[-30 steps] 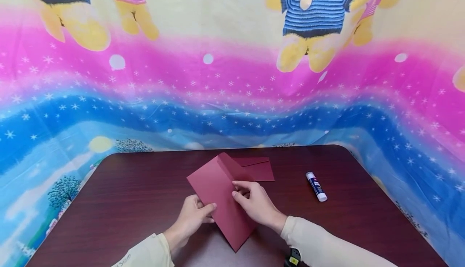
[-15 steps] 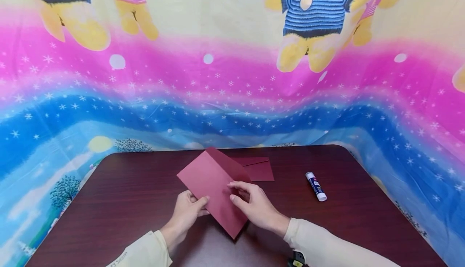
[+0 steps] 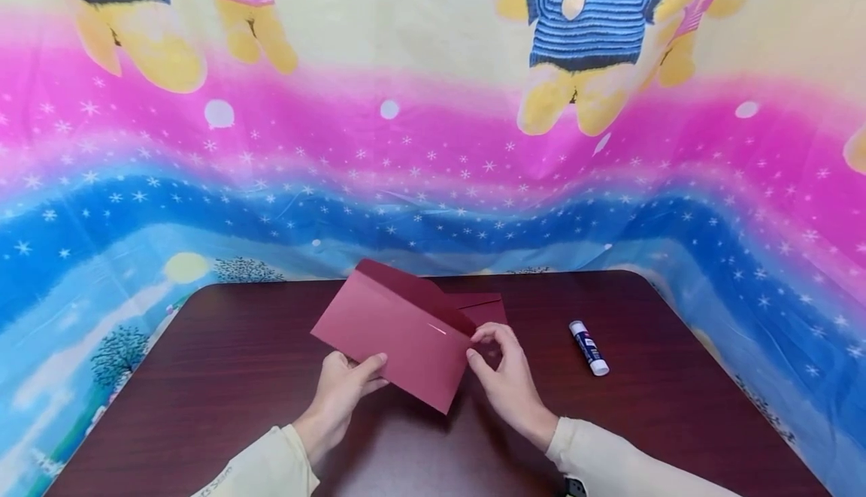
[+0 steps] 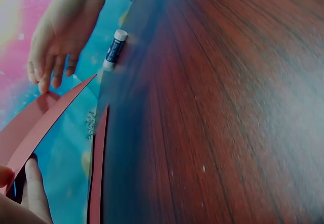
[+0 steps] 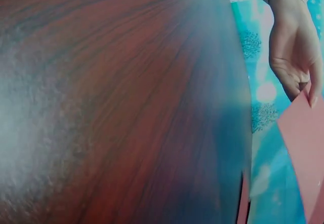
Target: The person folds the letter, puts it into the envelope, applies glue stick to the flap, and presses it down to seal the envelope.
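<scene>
A dark red paper envelope (image 3: 392, 331) is held up over the table, tilted, its flap (image 3: 413, 290) standing partly raised along the upper edge. My left hand (image 3: 341, 395) pinches its lower left edge, thumb in front and fingers behind. At the right corner, by the end of the flap, the thumb and forefinger of my right hand (image 3: 510, 380) hold the edge. A short pale line shows on the front panel near that corner. In the left wrist view the fingertips of the right hand (image 4: 55, 51) meet the envelope's edge (image 4: 43, 127).
Behind the held envelope, a second red envelope (image 3: 490, 307) lies on the dark wooden table (image 3: 237, 362), partly covered from view. A glue stick (image 3: 588, 348) with a white cap lies to the right. A patterned cloth (image 3: 433, 143) hangs around the table's back and sides.
The envelope has turned so its long side lies flatter, and has shifted left and up. My right hand has slid right along it to the corner; my left keeps its hold.
</scene>
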A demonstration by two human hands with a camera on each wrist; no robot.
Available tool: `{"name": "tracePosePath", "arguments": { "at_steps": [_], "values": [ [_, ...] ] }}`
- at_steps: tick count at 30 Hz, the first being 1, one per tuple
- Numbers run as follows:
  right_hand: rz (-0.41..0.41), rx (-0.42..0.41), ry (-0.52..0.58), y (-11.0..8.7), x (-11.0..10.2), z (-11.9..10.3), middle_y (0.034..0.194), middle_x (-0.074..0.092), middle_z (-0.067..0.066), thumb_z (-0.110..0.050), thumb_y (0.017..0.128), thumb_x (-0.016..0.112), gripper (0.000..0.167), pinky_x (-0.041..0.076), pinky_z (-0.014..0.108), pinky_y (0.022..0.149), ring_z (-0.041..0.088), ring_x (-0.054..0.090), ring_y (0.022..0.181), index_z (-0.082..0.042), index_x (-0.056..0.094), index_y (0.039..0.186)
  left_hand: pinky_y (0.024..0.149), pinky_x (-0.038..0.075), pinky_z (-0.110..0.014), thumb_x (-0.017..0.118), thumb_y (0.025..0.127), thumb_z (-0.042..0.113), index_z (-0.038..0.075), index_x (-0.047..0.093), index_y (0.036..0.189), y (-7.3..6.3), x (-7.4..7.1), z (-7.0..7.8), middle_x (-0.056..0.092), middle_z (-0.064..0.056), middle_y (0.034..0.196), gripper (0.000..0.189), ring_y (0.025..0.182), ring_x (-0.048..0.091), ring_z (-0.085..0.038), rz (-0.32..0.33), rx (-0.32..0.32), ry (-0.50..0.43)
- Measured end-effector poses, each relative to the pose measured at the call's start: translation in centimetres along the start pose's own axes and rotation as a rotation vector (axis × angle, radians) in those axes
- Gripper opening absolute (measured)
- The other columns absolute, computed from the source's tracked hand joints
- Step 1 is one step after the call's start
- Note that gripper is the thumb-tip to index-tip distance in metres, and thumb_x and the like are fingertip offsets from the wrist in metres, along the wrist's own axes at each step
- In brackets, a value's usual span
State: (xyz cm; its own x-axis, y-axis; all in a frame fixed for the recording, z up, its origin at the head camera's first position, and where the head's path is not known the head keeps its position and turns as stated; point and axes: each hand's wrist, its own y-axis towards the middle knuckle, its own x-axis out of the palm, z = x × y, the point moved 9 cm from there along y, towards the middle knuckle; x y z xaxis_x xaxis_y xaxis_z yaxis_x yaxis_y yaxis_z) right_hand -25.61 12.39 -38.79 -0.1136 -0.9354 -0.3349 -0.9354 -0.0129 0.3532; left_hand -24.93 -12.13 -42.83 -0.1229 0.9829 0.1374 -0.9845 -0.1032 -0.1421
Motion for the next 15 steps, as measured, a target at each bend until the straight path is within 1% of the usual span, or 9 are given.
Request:
{"name": "tracePosePath", "arguments": {
  "at_steps": [2, 3, 5, 7, 9, 11, 13, 15],
  "values": [
    [0.013, 0.061, 0.01, 0.0, -0.2, 0.7, 0.123, 0.056, 0.011, -0.004, 0.09, 0.07, 0.033, 0.046, 0.03, 0.09, 0.022, 0.054, 0.112, -0.005, 0.052, 0.119, 0.078, 0.062, -0.033, 0.065, 0.093, 0.001, -0.005, 0.056, 0.111, -0.1, 0.1, 0.1, 0.067, 0.0, 0.083, 0.021, 0.077, 0.069, -0.009, -0.001, 0.0, -0.031],
    [0.007, 0.095, 0.028, 0.0, -0.1, 1.0, 0.126, 0.054, 0.013, -0.005, 0.091, 0.07, 0.04, 0.045, 0.03, 0.09, 0.024, 0.053, 0.115, -0.005, 0.047, 0.124, 0.079, 0.062, -0.033, 0.065, 0.093, 0.002, -0.005, 0.055, 0.113, -0.2, 0.1, 0.2, 0.067, 0.0, 0.085, 0.023, 0.078, 0.07, -0.009, -0.003, 0.002, -0.046],
    [-0.025, 0.171, 0.076, -0.1, 0.3, 1.7, 0.132, 0.053, 0.018, -0.009, 0.093, 0.07, 0.053, 0.047, 0.029, 0.089, 0.027, 0.054, 0.117, -0.005, 0.038, 0.134, 0.081, 0.062, -0.033, 0.065, 0.093, 0.002, -0.004, 0.054, 0.116, -0.3, 0.3, 0.3, 0.067, 0.001, 0.087, 0.025, 0.08, 0.07, -0.009, -0.007, 0.003, -0.074],
    [-0.076, 0.259, 0.147, -0.2, 0.9, 2.4, 0.133, 0.056, 0.021, -0.013, 0.095, 0.069, 0.06, 0.05, 0.03, 0.087, 0.027, 0.06, 0.113, -0.007, 0.032, 0.142, 0.082, 0.062, -0.032, 0.065, 0.094, 0.003, -0.003, 0.053, 0.119, -0.4, 0.4, 0.3, 0.067, 0.001, 0.089, 0.028, 0.081, 0.07, -0.008, -0.012, 0.002, -0.098],
    [-0.136, 0.335, 0.21, -0.4, 1.6, 3.1, 0.128, 0.063, 0.021, -0.016, 0.097, 0.067, 0.062, 0.053, 0.032, 0.085, 0.023, 0.066, 0.104, -0.007, 0.031, 0.146, 0.082, 0.062, -0.032, 0.065, 0.094, 0.004, -0.002, 0.052, 0.121, -0.4, 0.6, 0.2, 0.067, 0.002, 0.09, 0.03, 0.082, 0.07, -0.007, -0.016, -0.004, -0.117],
    [-0.194, 0.391, 0.27, -0.6, 2.2, 3.6, 0.122, 0.069, 0.02, -0.019, 0.099, 0.065, 0.057, 0.055, 0.032, 0.082, 0.018, 0.068, 0.095, -0.006, 0.035, 0.146, 0.082, 0.061, -0.032, 0.065, 0.094, 0.004, -0.002, 0.051, 0.122, -0.5, 0.8, 0.1, 0.067, 0.002, 0.091, 0.032, 0.083, 0.07, -0.007, -0.021, -0.012, -0.133],
    [-0.245, 0.417, 0.318, -0.6, 2.7, 3.8, 0.119, 0.071, 0.019, -0.02, 0.101, 0.063, 0.051, 0.056, 0.031, 0.081, 0.013, 0.068, 0.09, -0.002, 0.041, 0.143, 0.083, 0.061, -0.031, 0.066, 0.094, 0.003, -0.002, 0.05, 0.122, -0.6, 1.0, -0.1, 0.067, 0.001, 0.092, 0.032, 0.084, 0.071, -0.007, -0.027, -0.02, -0.143],
    [-0.291, 0.42, 0.357, -0.6, 3.0, 3.8, 0.12, 0.072, 0.017, -0.022, 0.102, 0.061, 0.048, 0.056, 0.029, 0.08, 0.01, 0.069, 0.091, 0.002, 0.046, 0.14, 0.083, 0.061, -0.031, 0.066, 0.094, 0.003, -0.003, 0.05, 0.122, -0.7, 1.2, -0.3, 0.068, 0.002, 0.092, 0.032, 0.085, 0.071, -0.007, -0.033, -0.025, -0.147]
  ]
}}
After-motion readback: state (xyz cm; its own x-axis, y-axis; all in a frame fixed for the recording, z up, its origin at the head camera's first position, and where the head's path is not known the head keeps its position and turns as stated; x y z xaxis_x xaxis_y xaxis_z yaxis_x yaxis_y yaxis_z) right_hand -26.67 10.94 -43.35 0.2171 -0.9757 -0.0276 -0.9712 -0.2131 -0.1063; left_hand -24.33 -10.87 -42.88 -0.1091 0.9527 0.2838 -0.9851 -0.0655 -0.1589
